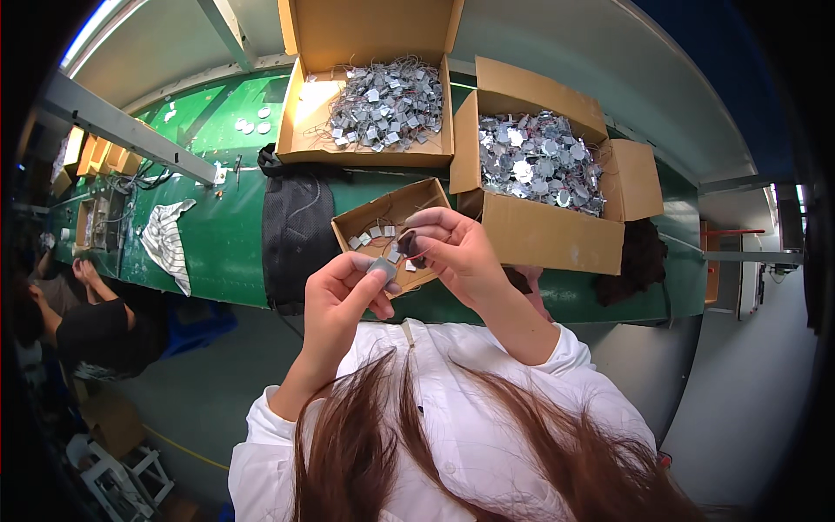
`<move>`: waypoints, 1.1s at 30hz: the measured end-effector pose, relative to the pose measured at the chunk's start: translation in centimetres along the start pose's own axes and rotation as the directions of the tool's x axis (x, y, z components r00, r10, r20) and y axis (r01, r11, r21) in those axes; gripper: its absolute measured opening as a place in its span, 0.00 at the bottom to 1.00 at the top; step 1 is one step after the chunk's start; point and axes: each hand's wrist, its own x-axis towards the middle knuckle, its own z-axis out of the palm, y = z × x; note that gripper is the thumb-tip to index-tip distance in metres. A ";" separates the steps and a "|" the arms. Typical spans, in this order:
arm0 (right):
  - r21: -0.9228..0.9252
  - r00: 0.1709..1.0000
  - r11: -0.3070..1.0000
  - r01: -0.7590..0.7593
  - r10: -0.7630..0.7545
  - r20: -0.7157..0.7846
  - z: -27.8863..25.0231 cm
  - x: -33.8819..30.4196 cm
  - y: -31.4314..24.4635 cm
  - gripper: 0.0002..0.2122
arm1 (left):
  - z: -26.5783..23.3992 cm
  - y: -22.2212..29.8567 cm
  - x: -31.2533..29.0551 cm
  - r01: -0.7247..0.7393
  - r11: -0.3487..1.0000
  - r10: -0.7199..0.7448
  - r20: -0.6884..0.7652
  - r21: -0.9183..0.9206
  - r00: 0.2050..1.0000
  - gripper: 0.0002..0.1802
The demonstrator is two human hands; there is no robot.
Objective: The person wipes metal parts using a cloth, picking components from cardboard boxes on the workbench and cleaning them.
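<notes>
My left hand (344,291) pinches a small grey square metal part (381,269) between thumb and fingers. My right hand (452,248) holds a small dark round piece (407,244) at its fingertips, just above and to the right of the square part. Both hands hover in front of a small open cardboard box (426,196) that holds several small square metal pieces (376,233). Thin wires seem to run from the parts, though they are too fine to follow.
Two large open cardboard boxes sit behind on the green table (226,235): one (365,143) with wired square metal parts, one (539,235) heaped with shiny round discs. A black mesh bag (297,226) and striped cloth (170,244) lie left. Another person (78,313) works at far left.
</notes>
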 end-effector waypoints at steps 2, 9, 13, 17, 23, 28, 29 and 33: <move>-0.082 0.999 0.996 -0.020 0.022 0.023 1.1 -0.2 0.1 0.12 | 0.3 0.0 -0.1 -0.010 1.000 0.009 0.012 0.024 1.000 0.06; -0.219 0.987 0.972 -0.082 0.110 0.120 1.1 0.2 -0.5 0.13 | 0.4 0.0 -0.2 -0.003 0.994 0.001 0.027 0.106 1.000 0.06; -0.232 0.976 0.970 -0.069 0.114 0.188 0.8 0.6 -0.5 0.13 | 0.0 0.1 -0.5 0.022 0.987 -0.029 0.044 0.161 0.999 0.06; -0.151 0.955 0.988 -0.043 0.086 0.284 0.5 0.6 -0.4 0.16 | -0.8 0.3 0.0 0.140 0.990 -0.134 0.185 -0.022 0.974 0.08; -0.321 0.953 0.920 0.223 -0.137 0.270 1.6 0.2 0.4 0.15 | -2.0 -0.1 -0.8 0.352 0.875 -0.239 0.337 -0.331 0.911 0.08; -0.115 0.991 0.993 0.038 -0.022 0.133 -0.2 1.2 0.8 0.12 | -2.0 -0.9 -0.7 0.236 0.925 -0.159 0.260 -0.299 0.952 0.06; -0.058 0.990 0.998 0.008 0.001 0.141 0.2 1.1 1.0 0.12 | -2.0 -1.3 -0.5 0.209 0.936 -0.149 0.219 -0.284 0.964 0.07; -0.007 0.979 0.995 -0.097 0.097 0.180 1.1 1.0 1.5 0.12 | -1.8 -1.8 -0.2 0.139 0.978 -0.115 0.157 -0.152 0.981 0.07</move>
